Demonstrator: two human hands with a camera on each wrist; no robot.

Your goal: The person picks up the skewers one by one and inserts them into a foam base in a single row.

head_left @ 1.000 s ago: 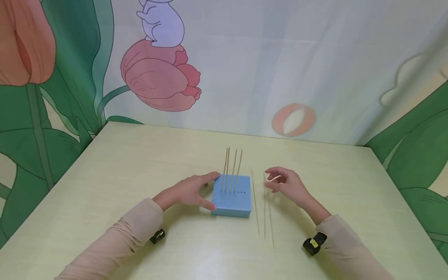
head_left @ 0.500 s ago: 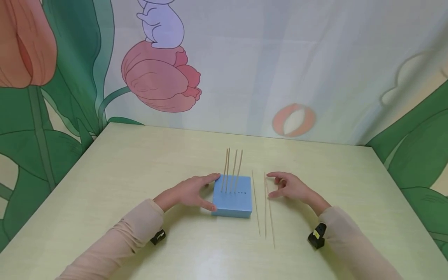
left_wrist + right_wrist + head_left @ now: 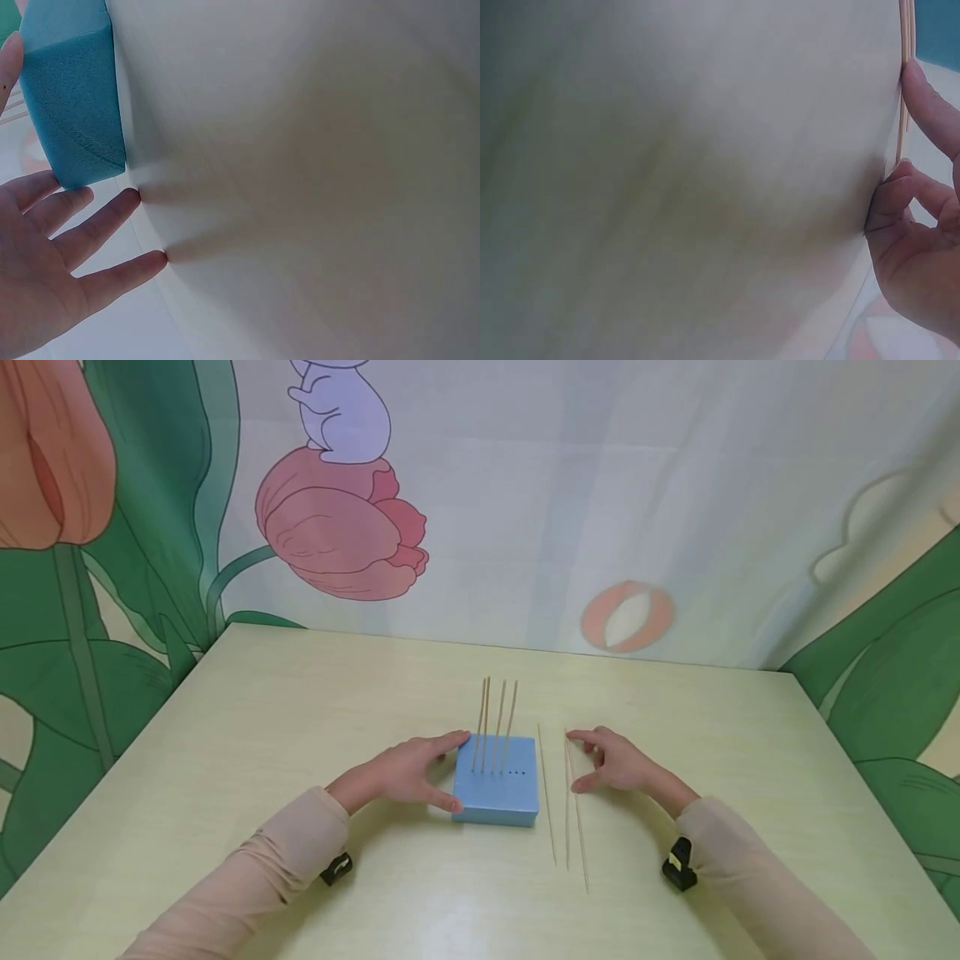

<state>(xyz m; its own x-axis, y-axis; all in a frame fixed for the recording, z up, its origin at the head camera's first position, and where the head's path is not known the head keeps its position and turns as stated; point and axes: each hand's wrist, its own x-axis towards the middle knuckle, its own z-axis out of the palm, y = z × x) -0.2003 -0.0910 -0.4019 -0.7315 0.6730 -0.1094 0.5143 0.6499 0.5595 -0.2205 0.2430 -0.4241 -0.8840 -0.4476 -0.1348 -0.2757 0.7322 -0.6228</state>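
A blue foam block (image 3: pixel 497 793) with small dark holes lies on the table, and several thin wooden sticks (image 3: pixel 501 727) stand upright in it. My left hand (image 3: pixel 408 768) spans its left side, thumb at the near corner and index finger at the far one. In the left wrist view the other fingers of the left hand (image 3: pixel 45 262) spread straight beside the block (image 3: pixel 75 105). To the block's right, loose sticks (image 3: pixel 567 827) lie lengthwise. My right hand (image 3: pixel 618 760) touches the rightmost ones, thumb and index apart along them; the right wrist view shows the thumb against the sticks (image 3: pixel 907 37).
A pale table (image 3: pixel 337 693) reaches back to a printed curtain (image 3: pixel 510 527) with flowers and a rabbit. One stick (image 3: pixel 547 793) lies apart, between the block and the right hand. Black wrist cameras sit under both sleeves.
My right hand has lowered onto the loose sticks, and its thumb and index finger have spread apart along them. The left hand and the block have stayed in place.
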